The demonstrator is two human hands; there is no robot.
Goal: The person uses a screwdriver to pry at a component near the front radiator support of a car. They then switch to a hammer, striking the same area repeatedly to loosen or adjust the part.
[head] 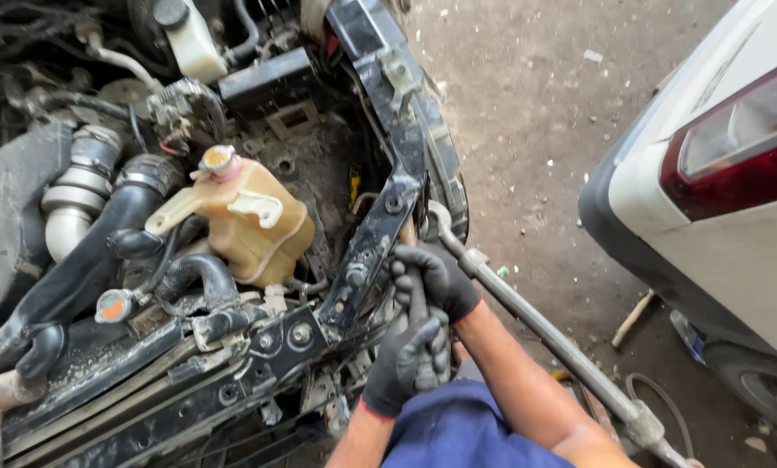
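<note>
The blue-clad knee (466, 429) sits nearest the camera, at 6 o'clock of the frame. Directly above it, the left hand (406, 355), in a black glove, is closed around a small metal part (427, 374); what the part is cannot be told. The right hand (432, 276), also in a black glove, lies just above the left, at 12 o'clock of it, with fingers curled against the lower end of the black support bracket (380, 217). Whether it grips the bracket or only presses on it cannot be told.

The bracket runs diagonally from 12 o'clock of the frame down to the front crossmember (233, 364), meeting it near a bolt (300, 333). At 9 o'clock of the right hand stands the yellowed coolant reservoir (250, 221) with its cap. A black intake hose (103, 251) lies at 9 o'clock of the reservoir.

A long metal pipe (536, 321) passes from behind the right hand toward 4 o'clock. A white vehicle (718, 199) with a red tail lamp stands at 3 o'clock on the dirt floor (527, 113)
</note>
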